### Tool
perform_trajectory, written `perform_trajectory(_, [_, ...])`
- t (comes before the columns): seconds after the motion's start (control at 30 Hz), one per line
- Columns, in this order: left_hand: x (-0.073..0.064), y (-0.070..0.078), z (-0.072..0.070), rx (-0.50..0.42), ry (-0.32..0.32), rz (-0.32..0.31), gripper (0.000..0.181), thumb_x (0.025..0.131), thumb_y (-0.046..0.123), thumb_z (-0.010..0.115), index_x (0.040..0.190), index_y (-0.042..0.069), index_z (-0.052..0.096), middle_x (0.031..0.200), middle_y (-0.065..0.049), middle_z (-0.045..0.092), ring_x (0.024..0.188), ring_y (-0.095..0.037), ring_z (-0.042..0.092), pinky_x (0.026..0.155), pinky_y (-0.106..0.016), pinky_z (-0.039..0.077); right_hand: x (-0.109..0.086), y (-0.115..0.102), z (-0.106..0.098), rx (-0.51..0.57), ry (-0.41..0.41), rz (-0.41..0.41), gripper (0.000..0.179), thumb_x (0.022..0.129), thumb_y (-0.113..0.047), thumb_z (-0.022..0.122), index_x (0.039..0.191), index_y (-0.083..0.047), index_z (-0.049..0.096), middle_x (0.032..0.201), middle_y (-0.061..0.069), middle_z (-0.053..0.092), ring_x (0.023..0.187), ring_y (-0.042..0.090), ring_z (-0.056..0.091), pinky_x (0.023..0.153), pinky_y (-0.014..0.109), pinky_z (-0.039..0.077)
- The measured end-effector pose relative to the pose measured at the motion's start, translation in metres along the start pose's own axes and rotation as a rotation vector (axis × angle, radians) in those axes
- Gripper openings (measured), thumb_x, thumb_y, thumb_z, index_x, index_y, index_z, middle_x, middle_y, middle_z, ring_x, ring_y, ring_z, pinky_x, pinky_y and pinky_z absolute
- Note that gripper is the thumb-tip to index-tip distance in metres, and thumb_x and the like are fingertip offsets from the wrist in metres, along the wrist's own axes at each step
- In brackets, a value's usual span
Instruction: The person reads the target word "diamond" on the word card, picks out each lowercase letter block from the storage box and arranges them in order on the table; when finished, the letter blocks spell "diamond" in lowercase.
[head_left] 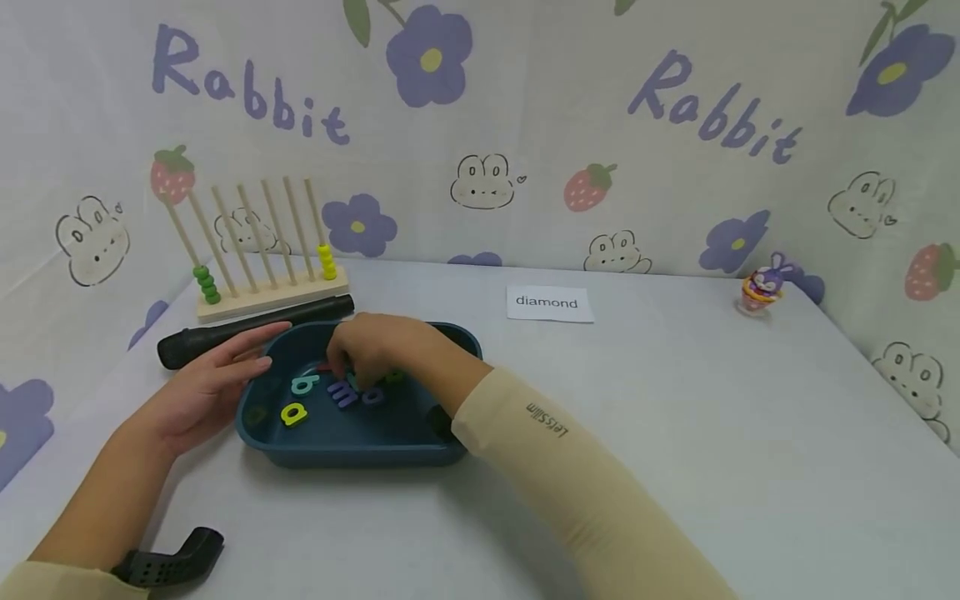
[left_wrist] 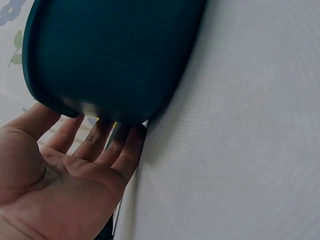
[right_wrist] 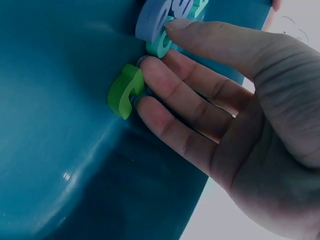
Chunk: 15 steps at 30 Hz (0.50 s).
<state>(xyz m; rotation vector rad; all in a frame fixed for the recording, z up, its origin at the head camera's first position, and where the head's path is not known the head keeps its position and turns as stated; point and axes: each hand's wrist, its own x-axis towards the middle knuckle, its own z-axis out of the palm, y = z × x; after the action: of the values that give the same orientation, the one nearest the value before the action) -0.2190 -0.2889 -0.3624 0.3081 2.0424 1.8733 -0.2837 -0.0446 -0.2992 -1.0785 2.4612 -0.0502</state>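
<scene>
A dark blue-green tray (head_left: 360,456) with rounded corners holds several coloured plastic letters. My left hand (head_left: 213,387) is at the tray's left end, its fingers fairly straight and fingertips right at the rim and outer wall. Inside the tray is my right hand (head_left: 382,346), bent down among the letters. In the right wrist view its thumb tip meets a teal letter (right_wrist: 159,46) beside a blue-violet one (right_wrist: 151,20); the index finger is hidden, so I cannot tell whether it pinches. A green letter (right_wrist: 125,90) lies by the other fingertips. Further left are a purple m (head_left: 342,394) and a yellow letter (head_left: 294,414).
A black microphone (head_left: 255,331) lies behind the tray, before a wooden peg stand (head_left: 277,296) with green and yellow beads. A card (head_left: 550,303) reading "diamond" lies at the back. A small purple rabbit figure (head_left: 765,283) stands far right.
</scene>
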Motion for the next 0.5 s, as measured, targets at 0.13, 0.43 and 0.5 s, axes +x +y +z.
perform_trajectory(0.13, [-0.0006,-0.0001,-0.0002,0.022,0.011,-0.005,0.053,0.112,0.027,0.046,0.163,0.029,0.031,0.15,0.008,0.045,0.127,-0.005,0.058,0.097,-0.025,0.05,0.0014,-0.0021,0.0014,-0.013,0.002,0.024,0.023,0.093,-0.007,0.074,0.111,-0.021,0.073,0.111,-0.002,0.063,0.098,0.016,0.057,0.074,0.025,0.05])
perform_trajectory(0.43, [-0.0009,-0.0001,0.0003,0.021,0.012,-0.002,0.054,0.112,0.027,0.046,0.164,0.028,0.03,0.154,0.008,0.043,0.131,-0.005,0.053,0.099,-0.025,0.048,-0.004,-0.0059,0.0027,0.002,-0.001,0.083,0.021,0.093,-0.01,0.075,0.108,-0.021,0.067,0.108,-0.001,0.062,0.094,0.017,0.057,0.071,0.026,0.048])
perform_trajectory(0.5, [-0.0013,-0.0002,0.001,0.018,0.012,-0.003,0.054,0.112,0.027,0.046,0.163,0.028,0.031,0.154,0.008,0.043,0.131,-0.006,0.053,0.099,-0.025,0.048,-0.0048,-0.0055,0.0029,-0.006,0.004,0.083,0.019,0.093,-0.009,0.074,0.106,-0.021,0.067,0.107,-0.001,0.062,0.092,0.017,0.057,0.07,0.027,0.047])
